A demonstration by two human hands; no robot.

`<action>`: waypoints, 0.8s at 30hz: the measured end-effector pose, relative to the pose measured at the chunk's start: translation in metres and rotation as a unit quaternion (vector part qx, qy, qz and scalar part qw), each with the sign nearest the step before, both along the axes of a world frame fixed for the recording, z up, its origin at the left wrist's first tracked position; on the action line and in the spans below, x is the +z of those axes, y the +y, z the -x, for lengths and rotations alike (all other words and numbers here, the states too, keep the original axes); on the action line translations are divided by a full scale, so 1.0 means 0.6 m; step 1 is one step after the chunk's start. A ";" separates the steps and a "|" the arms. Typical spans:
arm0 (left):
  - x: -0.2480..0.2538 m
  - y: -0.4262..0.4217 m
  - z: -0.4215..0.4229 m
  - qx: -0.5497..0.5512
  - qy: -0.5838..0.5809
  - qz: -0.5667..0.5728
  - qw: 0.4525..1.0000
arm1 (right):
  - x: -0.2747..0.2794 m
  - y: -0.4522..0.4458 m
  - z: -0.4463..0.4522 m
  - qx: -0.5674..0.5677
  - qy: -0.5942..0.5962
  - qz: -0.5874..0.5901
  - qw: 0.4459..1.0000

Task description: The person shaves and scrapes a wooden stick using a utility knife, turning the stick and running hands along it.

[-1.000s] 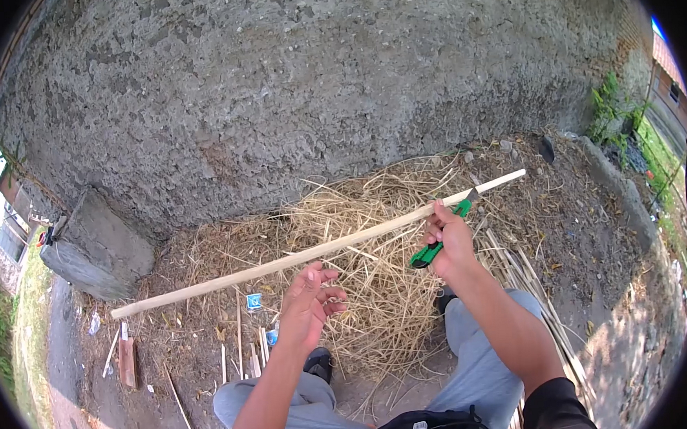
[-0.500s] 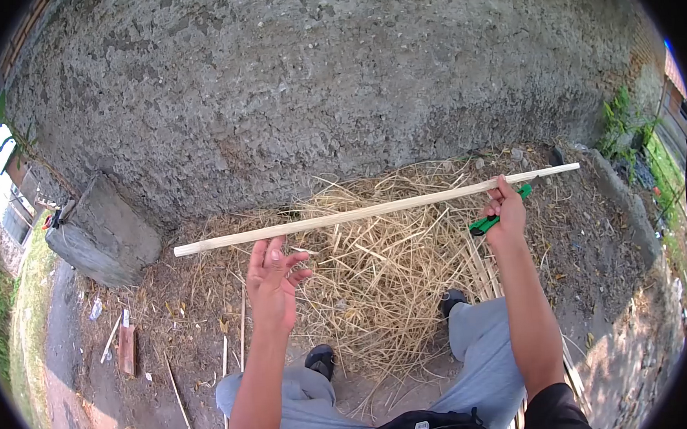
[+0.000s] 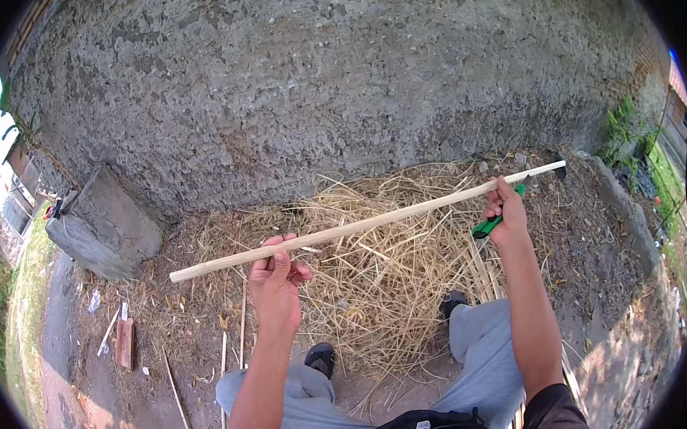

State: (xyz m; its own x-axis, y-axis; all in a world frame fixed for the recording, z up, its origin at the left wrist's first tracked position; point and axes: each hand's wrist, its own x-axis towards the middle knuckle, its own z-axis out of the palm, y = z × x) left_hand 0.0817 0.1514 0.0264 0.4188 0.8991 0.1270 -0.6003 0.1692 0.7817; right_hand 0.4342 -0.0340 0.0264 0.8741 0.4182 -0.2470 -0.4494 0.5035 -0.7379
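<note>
In the head view, the left hand (image 3: 275, 285) pinches the stick (image 3: 383, 217) near one end, while the right hand (image 3: 507, 216) holds it near the other, a green knife (image 3: 484, 229) in the same grip. Below and between both grips lie strips (image 3: 380, 299); beyond them rises the wall (image 3: 336, 89).

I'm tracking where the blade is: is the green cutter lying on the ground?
No, the green cutter is in the right hand, which also grips the pale stick.
</note>
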 end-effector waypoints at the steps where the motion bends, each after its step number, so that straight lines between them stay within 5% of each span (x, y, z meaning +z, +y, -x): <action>1: 0.001 -0.001 0.000 -0.001 0.001 -0.009 1.000 | 0.001 -0.001 0.001 0.004 0.004 -0.003 1.000; 24: 0.006 -0.008 -0.009 0.080 0.062 0.048 0.994 | 0.010 0.004 0.013 -0.029 0.041 0.000 0.999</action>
